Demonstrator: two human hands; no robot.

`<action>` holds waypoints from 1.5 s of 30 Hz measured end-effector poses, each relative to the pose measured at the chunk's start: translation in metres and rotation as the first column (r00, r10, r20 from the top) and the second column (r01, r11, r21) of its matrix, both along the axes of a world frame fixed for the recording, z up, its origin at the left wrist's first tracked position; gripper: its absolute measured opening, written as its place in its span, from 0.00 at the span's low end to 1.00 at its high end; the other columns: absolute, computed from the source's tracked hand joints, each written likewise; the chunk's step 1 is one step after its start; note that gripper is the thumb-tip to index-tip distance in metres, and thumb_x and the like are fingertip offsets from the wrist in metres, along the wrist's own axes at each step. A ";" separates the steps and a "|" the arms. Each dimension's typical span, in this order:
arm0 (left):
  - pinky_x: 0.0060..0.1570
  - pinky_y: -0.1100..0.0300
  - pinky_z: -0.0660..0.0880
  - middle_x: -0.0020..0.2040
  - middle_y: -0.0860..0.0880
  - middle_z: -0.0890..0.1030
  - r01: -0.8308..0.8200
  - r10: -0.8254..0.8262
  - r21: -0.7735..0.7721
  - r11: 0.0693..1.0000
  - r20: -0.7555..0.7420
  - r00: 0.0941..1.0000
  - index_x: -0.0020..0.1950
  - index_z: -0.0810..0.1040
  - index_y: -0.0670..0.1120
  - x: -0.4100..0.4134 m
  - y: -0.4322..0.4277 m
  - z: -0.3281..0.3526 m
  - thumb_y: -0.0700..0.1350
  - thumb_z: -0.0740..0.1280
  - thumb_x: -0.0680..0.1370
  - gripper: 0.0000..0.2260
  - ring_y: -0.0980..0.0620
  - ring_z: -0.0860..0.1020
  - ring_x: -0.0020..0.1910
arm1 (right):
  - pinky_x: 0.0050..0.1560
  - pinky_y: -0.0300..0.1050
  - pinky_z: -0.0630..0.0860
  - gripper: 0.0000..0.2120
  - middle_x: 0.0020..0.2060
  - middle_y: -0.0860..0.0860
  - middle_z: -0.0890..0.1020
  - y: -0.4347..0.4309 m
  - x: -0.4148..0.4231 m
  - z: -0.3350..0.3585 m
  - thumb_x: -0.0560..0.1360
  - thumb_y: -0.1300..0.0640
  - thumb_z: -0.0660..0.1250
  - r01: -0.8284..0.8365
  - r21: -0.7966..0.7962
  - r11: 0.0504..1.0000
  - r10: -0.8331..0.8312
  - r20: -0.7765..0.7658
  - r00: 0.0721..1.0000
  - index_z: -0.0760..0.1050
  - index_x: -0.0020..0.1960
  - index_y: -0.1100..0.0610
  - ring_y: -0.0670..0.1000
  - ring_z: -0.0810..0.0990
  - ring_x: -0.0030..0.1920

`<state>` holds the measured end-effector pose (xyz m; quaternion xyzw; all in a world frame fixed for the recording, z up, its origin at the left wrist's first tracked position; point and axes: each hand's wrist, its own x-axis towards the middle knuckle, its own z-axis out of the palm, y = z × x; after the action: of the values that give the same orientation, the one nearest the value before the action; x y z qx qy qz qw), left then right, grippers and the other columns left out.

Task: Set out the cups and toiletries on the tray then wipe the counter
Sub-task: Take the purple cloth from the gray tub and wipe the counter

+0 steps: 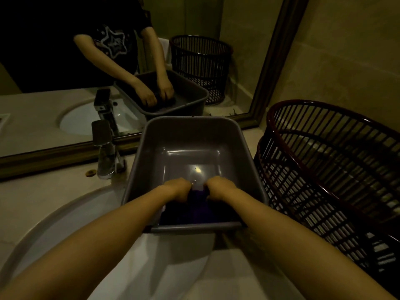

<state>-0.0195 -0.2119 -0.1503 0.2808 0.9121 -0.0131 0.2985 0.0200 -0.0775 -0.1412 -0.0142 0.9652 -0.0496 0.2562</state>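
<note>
While both hands' grips, left hand (176,189) and right hand (219,188), clench it, the purple cloth (195,210) lies in the tub (142,169).

Grey plastic tub (249,152), plain, glossy inside; dark purple cloth (195,210) in it, near black in the shade; dark red-brown slatted basket (324,169), open bar pattern; white sink (71,221); beige stone counter (32,198); chrome tap (106,154); dark brown mirror frame (275,61); mirror shows black shirt (112,40) with white star print

Dim yellowish light, wide-angle edge distortion.
</note>
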 end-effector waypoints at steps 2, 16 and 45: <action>0.50 0.54 0.74 0.56 0.42 0.79 -0.050 0.050 0.075 0.996 0.003 0.999 0.58 0.76 0.45 -0.001 -0.009 0.012 0.46 0.66 0.73 0.14 0.45 0.78 0.52 | 0.54 0.51 0.75 0.14 0.57 0.58 0.77 0.003 0.003 0.012 0.75 0.57 0.65 0.043 -0.076 0.996 -0.048 -0.068 0.997 0.75 0.59 0.58 0.58 0.77 0.56; 0.44 0.64 0.69 0.49 0.51 0.77 -0.110 0.492 0.785 0.610 -0.266 0.829 0.59 0.72 0.50 0.047 -0.107 0.141 0.45 0.70 0.71 0.17 0.56 0.74 0.45 | 0.47 0.45 0.70 0.10 0.53 0.55 0.78 -0.050 0.024 0.145 0.73 0.57 0.66 -0.201 -0.472 0.859 -0.221 -0.694 0.686 0.76 0.54 0.54 0.53 0.77 0.51; 0.37 0.62 0.75 0.47 0.46 0.80 -0.781 0.828 0.610 -0.133 0.501 0.250 0.52 0.76 0.44 0.331 -0.417 0.007 0.46 0.70 0.71 0.12 0.51 0.79 0.42 | 0.60 0.43 0.67 0.21 0.65 0.57 0.72 -0.397 0.196 -0.003 0.77 0.56 0.62 -0.418 -0.582 0.698 0.276 -0.320 0.906 0.64 0.68 0.57 0.55 0.72 0.64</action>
<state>0.3111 -0.6286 -0.1435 -0.2428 0.7854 0.5665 0.0567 0.2155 -0.4743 -0.1438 -0.2881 0.8908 -0.3230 0.1382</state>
